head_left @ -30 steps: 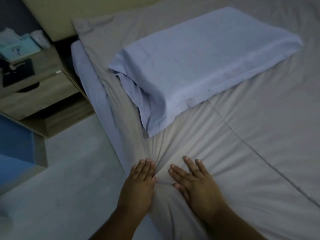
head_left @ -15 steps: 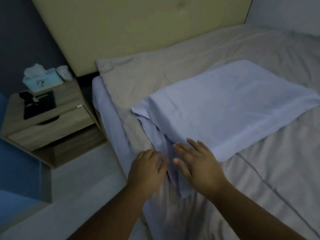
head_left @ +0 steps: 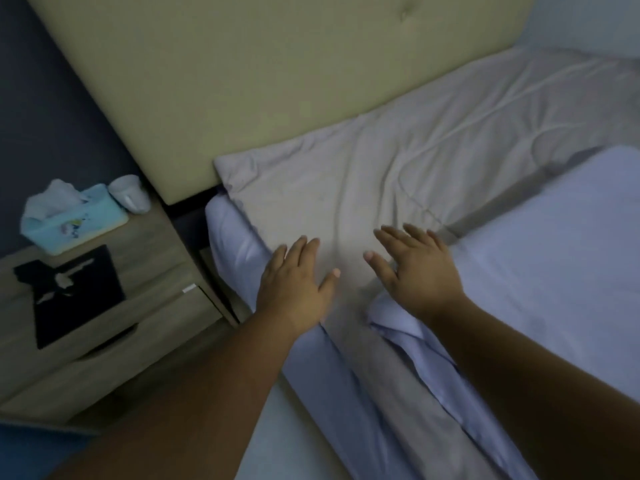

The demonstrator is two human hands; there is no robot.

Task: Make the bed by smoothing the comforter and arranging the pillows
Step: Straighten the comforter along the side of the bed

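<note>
here, both hands work the head-end corner of the bed. left hand (head_left: 294,282) lies flat, fingers spread, gripping nothing, on the beige comforter (head_left: 346,202) right at the mattress edge. right hand (head_left: 415,268) is also open and splayed, palm down, its heel over the near corner of the lavender pillow (head_left: 554,271); whether the fingertips press the comforter or only hover, cannot tell.

comforter runs from the hands toward 12 o'clock up to the headboard (head_left: 277,81), with creases fanning toward 1 and 2 o'clock. pillow sits at 3 o'clock of the hands, lying across the comforter, well short of the headboard.

judgement on the step: smoothing the top corner. best done with flat palms sweeping outward from the centre toward 12 and 2 o'clock, pushing the ridges off toward the headboard, not bunching them at the edge. light, even pressure; the fabric looks thin and likely to drag.

in the way: the pillow covers part of the comforter at 3 o'clock and probably needs lifting before that patch can be flattened. lavender sheet (head_left: 235,244) hangs loose at 9 o'clock of the left hand, rumpled down the side.

around: nightstand (head_left: 104,323) at 9 o'clock, well apart from the bed, carrying a tissue box (head_left: 76,220), a pale cup (head_left: 130,197) and a dark flat object (head_left: 76,292).
</note>
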